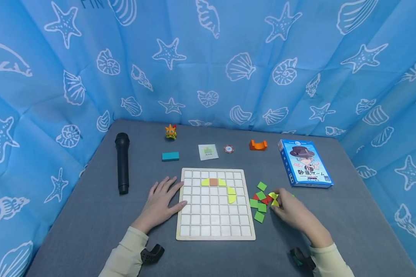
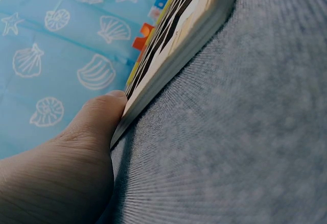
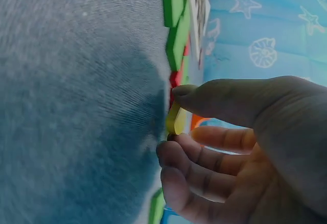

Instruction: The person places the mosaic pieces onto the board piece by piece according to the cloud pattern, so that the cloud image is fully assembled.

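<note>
A white-celled wooden grid board point(image 1: 215, 238) lies on the table, bearing several yellow quarter-round tiles point(image 1: 232, 199) and one brown square tile point(image 1: 213, 182). My left hand point(image 1: 161, 206) rests at its left edge, fingers extended; in the left wrist view the thumb point(image 2: 102, 109) touches the board's rim point(image 2: 153, 89). Right of the board, my right hand point(image 1: 292, 211) pinches a yellow tile point(image 3: 176, 120) between thumb and fingers, just above the table. Beside that hand lie green tiles point(image 1: 259, 217) and red tiles point(image 1: 264, 201) in a loose, overlapping group. Another yellow tile point(image 1: 272, 195) shows at the fingertips.
Behind the board are a teal block point(image 1: 170, 156), a small packet point(image 1: 208, 152), a poker chip point(image 1: 228, 149), an orange holder point(image 1: 258, 145) and a toy figure point(image 1: 171, 132). A black microphone point(image 1: 123, 163) lies left, a blue game box point(image 1: 306, 163) right. A patterned curtain point(image 1: 208, 69) surrounds the table.
</note>
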Demonstrator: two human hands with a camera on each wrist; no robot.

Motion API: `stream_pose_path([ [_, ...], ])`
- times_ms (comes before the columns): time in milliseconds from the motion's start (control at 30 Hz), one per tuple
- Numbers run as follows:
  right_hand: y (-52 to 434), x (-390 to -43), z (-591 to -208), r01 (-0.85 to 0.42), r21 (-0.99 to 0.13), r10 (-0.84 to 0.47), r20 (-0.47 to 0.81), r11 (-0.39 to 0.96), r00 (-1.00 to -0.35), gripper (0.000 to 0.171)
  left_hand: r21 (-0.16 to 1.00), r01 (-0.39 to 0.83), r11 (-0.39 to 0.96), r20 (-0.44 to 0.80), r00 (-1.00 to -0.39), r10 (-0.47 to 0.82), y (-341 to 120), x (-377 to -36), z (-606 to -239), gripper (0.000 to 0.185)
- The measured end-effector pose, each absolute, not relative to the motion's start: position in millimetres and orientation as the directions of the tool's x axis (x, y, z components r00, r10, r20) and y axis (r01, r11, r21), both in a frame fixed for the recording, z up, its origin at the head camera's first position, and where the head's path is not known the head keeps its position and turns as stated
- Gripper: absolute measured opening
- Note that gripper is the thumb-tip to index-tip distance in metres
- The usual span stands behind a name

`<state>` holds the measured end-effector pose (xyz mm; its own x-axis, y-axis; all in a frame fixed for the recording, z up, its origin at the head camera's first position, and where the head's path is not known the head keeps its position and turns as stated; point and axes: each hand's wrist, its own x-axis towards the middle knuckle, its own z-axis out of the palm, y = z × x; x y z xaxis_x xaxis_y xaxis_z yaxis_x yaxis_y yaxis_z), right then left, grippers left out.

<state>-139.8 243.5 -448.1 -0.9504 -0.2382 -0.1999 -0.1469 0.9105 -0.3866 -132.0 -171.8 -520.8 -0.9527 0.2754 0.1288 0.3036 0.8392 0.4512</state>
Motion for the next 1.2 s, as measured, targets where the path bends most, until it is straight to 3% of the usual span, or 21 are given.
stream_pose_path([
  [367,213,-135,-421,-0.311,-0.375,-0.362,-0.072,0.873,-0.929,0.027,0.454,0.277,0.847,0.092,-0.96,0.265,-174,-131,-519,0.07],
  [667,175,-148,-418,-0.502,-0.349,-0.528,0.024,0.792,-0.849,0.029,0.459,0.313,0.831,0.136,-0.949,0.283,-171,-131,-520,0.07],
  [1200,79,-181,-431,-0.713,-0.286,-0.742,0.011,0.64,-0.671,0.031,0.443,0.307,0.842,0.13,-0.952,0.278,-172,-132,-521,0.07],
])
